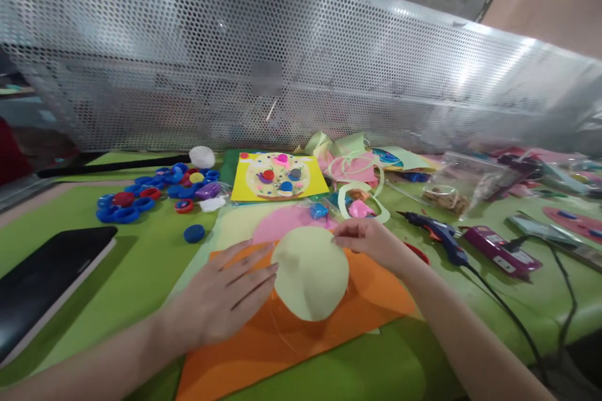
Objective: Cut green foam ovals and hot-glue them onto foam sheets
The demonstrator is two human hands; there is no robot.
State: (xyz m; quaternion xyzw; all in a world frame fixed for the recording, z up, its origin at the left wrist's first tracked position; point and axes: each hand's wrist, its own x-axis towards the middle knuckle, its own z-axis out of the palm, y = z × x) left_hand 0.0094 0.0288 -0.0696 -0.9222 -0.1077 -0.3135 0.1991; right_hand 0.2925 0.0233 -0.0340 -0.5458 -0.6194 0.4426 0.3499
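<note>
A pale green paper circle lies over an orange sheet, a little curved, with a shadow below its edge. My right hand pinches the circle at its upper right rim. From the left, my left hand reaches in with fingers spread, its fingertips at the circle's left edge. On the orange sheet a thin curved line shows near the circle. Beneath and behind it are a pink paper piece and pale green sheets.
Behind stands a yellow card with a decorated round design. Blue ring shapes, a blue cap and a black tablet lie left. To the right are a glue gun with cable, a purple box and plastic bags. A perforated metal panel rises behind.
</note>
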